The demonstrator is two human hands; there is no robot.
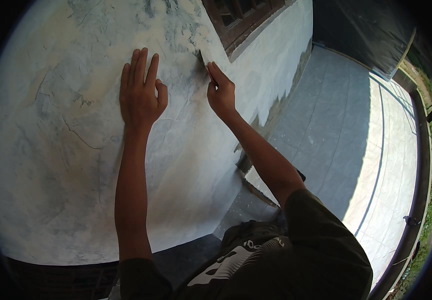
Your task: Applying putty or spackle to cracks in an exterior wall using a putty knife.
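A patchy white and cream wall [76,185] with thin cracks and dark flaked spots fills the left and middle of the head view. My left hand [142,97] lies flat against it, fingers stretched upward and thumb apart, holding nothing. To its right, my right hand [222,95] is closed around the handle of a scraper [203,59]. The scraper's thin dark blade points up and left, close to the dark flaked patch below the window; whether its edge touches the wall I cannot tell. My fingers cover most of the handle.
A brown wooden window frame [243,25] is set in the wall above my right hand. Grey floor tiles [321,125] stretch to the right, sunlit farther out, ending at a dark curb [418,150] with grass beyond. A pale-topped ledge [261,185] stands below my right forearm. Dark sheeting [366,35] hangs at upper right.
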